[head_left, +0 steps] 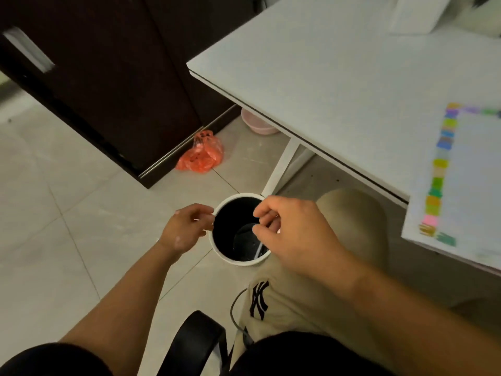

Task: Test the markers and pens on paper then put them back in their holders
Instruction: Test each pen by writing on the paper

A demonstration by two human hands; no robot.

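I count one white round container (238,263) with a dark inside, low beside my knee; my left hand (187,229) curls on its rim and my right hand (295,234) pinches one thin white pen (259,248) reaching into it. One sheet of paper (471,185), edged with colour swatches, lies on the white table (339,77). On the tiled floor (67,199) are one orange bag (202,154) and one pink basin (257,124), by a dark cabinet (122,90).
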